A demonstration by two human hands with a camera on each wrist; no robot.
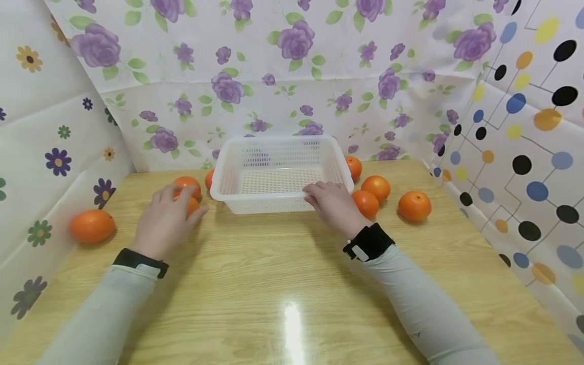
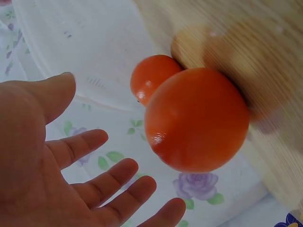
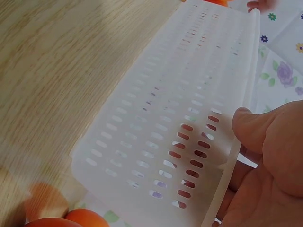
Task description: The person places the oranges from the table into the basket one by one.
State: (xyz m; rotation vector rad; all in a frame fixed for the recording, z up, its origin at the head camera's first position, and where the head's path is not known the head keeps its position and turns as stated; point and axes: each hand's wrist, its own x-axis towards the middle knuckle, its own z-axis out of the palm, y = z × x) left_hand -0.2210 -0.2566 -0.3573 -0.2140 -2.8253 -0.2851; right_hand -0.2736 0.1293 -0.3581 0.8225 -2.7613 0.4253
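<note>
A white perforated plastic basket [image 1: 269,204] sits at the back of the table, with nothing inside it. My right hand [image 1: 335,207] grips its front rim near the right corner; in the right wrist view the thumb [image 3: 248,132] lies outside the wall and the fingers go behind the rim. To the left, my left hand [image 1: 161,223] hovers by two round, glossy orange fruits. The nearer fruit [image 2: 196,120] looks large in the left wrist view, the other fruit [image 2: 154,78] behind it. The left fingers are spread, with a gap between them and the fruit.
Another orange fruit [image 1: 93,226] lies far left, and one [image 1: 209,179] peeks out beside the basket's left end. Several more are right of the basket, among them a fruit [image 1: 414,206] standing apart. Patterned cloth [image 1: 296,101] walls the table [image 1: 255,284] at the back and sides.
</note>
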